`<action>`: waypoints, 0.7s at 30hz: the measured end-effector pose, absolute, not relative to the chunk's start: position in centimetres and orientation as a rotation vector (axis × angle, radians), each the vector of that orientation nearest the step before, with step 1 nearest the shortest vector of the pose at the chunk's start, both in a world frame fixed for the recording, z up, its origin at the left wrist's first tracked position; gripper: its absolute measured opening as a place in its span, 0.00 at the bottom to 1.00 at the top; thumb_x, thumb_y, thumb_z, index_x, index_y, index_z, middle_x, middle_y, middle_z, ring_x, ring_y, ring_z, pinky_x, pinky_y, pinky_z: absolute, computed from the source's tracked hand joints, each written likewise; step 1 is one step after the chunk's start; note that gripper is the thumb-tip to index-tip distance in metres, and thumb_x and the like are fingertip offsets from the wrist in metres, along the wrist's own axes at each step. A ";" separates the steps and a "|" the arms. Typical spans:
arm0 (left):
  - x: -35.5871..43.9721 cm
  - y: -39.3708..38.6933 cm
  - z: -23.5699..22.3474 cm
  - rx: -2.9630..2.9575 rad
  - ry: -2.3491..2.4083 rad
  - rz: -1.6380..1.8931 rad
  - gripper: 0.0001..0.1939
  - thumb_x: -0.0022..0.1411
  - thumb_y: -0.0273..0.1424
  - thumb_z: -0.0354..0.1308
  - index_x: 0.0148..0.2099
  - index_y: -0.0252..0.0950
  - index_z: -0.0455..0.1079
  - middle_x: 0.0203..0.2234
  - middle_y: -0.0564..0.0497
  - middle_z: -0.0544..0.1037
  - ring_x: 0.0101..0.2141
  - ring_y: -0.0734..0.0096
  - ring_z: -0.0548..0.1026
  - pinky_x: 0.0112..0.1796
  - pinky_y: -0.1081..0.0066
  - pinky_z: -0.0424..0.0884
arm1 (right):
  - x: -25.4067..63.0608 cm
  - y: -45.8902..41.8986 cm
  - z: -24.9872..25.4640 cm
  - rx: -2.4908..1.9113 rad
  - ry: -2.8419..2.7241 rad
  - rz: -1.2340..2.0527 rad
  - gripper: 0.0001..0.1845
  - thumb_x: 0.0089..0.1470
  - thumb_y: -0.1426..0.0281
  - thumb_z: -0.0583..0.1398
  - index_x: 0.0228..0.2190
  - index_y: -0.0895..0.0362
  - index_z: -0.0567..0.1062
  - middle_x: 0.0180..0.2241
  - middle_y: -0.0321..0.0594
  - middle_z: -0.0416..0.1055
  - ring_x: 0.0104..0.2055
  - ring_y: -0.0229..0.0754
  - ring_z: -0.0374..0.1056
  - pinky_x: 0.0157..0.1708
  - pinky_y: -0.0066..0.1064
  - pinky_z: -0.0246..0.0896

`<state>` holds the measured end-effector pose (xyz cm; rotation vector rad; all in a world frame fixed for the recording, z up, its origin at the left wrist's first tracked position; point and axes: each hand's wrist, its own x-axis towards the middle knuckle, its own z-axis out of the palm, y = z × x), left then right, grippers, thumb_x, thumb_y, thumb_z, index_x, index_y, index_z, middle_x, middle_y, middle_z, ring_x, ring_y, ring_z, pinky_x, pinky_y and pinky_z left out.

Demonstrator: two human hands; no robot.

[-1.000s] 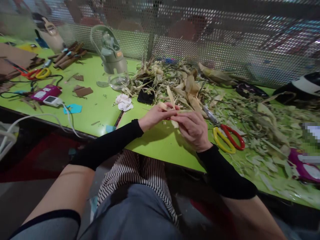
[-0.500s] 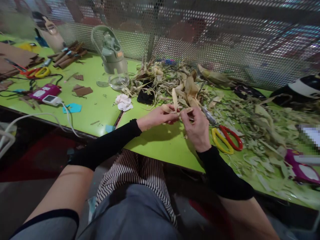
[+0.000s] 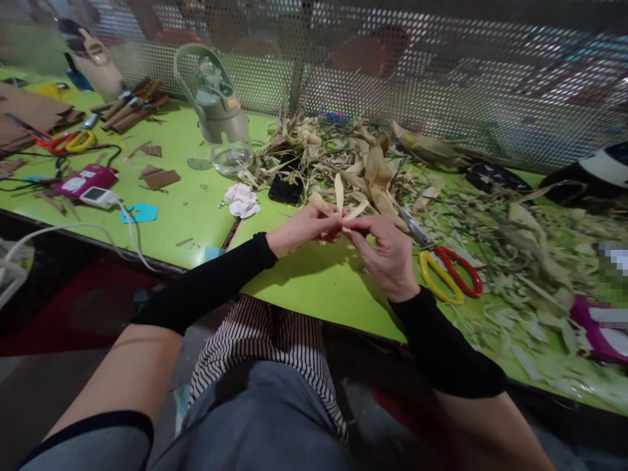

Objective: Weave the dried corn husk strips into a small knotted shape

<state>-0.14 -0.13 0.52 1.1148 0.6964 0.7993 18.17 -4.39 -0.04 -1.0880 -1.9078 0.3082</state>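
Note:
Several pale, petal-shaped strips of dried husk point(image 3: 339, 191) fan out above my fingertips, joined low down in a flower-like bunch. My left hand point(image 3: 310, 229) pinches the base of this bunch from the left. From the right, the thumb and forefinger of my right hand point(image 3: 385, 252) close on the same base, where the two hands meet. Fingers hide the join itself. Just right of my right hand lie scissors with one yellow and one red handle point(image 3: 458, 271), blades pointing to the husk heap. Behind my hands spreads a heap of dried husks point(image 3: 375, 167).
A green-lidded water bottle point(image 3: 218, 114) and a black phone point(image 3: 285, 186) stand and lie behind my hands. Crumpled tissue point(image 3: 242, 199) is near my left wrist. Husk scraps point(image 3: 520, 288) cover the right side. A purple device point(image 3: 91, 183) with cables sits left. A perforated metal screen point(image 3: 343, 72) closes the back.
My right hand has turned, its thumb and forefinger now pinching at the base of the husk bunch. The husk strips show more spread out above my fingers.

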 end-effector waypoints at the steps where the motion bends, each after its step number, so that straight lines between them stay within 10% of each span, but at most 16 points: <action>1: -0.1 -0.2 0.3 1.218 0.705 0.795 0.04 0.68 0.23 0.61 0.38 0.31 0.69 0.25 0.57 0.73 0.25 0.83 0.71 0.32 0.76 0.68 | 18.3 -4.5 0.1 -1.075 -1.941 0.270 0.07 0.64 0.62 0.64 0.38 0.47 0.84 0.37 0.38 0.81 0.40 0.48 0.76 0.44 0.46 0.73; 7: -0.4 -0.3 0.2 1.700 0.783 0.785 0.05 0.59 0.19 0.61 0.36 0.32 0.71 0.28 0.56 0.74 0.28 0.79 0.71 0.35 0.73 0.67 | 18.7 -4.4 0.1 -1.131 -1.944 0.012 0.07 0.63 0.60 0.66 0.41 0.44 0.84 0.46 0.42 0.76 0.50 0.53 0.72 0.53 0.52 0.69; 12: -0.8 -0.4 0.8 1.636 0.652 0.730 0.09 0.61 0.32 0.67 0.37 0.31 0.73 0.29 0.52 0.77 0.30 0.77 0.73 0.35 0.72 0.69 | 18.6 -3.6 -0.3 -1.156 -1.675 0.444 0.31 0.52 0.49 0.73 0.52 0.47 0.74 0.42 0.38 0.74 0.39 0.45 0.73 0.37 0.39 0.74; 21: -0.6 -0.4 1.0 1.308 0.597 0.803 0.10 0.68 0.34 0.65 0.40 0.31 0.72 0.28 0.54 0.74 0.27 0.81 0.70 0.35 0.73 0.71 | 18.5 -3.5 -0.4 -1.132 -1.471 0.715 0.19 0.57 0.49 0.68 0.35 0.50 0.74 0.27 0.30 0.67 0.24 0.36 0.60 0.24 0.30 0.62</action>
